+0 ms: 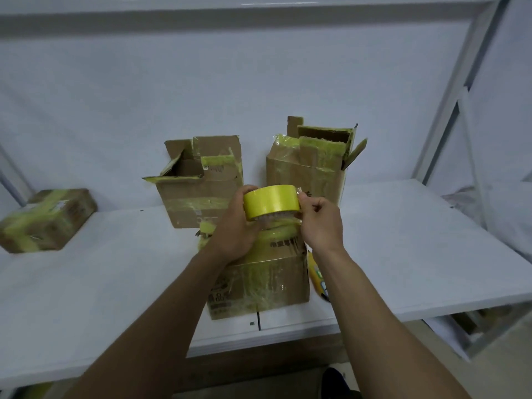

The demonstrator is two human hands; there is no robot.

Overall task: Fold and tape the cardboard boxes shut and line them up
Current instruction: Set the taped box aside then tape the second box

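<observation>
A yellow tape roll point(272, 204) is held in the air above the nearest cardboard box point(259, 286), which is closed and covered in old yellow tape. My left hand point(234, 226) grips the roll from the left. My right hand point(319, 223) pinches the tape's edge at the roll's right side. Behind stand two open boxes with raised flaps, one at centre left point(198, 182) and a taller one at centre right point(313, 165). A closed taped box point(47, 220) lies far left on the table.
Everything sits on a white table point(403, 254) against a white wall. A yellow utility knife point(318, 279) lies just right of the nearest box. A metal frame point(449, 133) stands to the right, and the table's front edge runs close to my body.
</observation>
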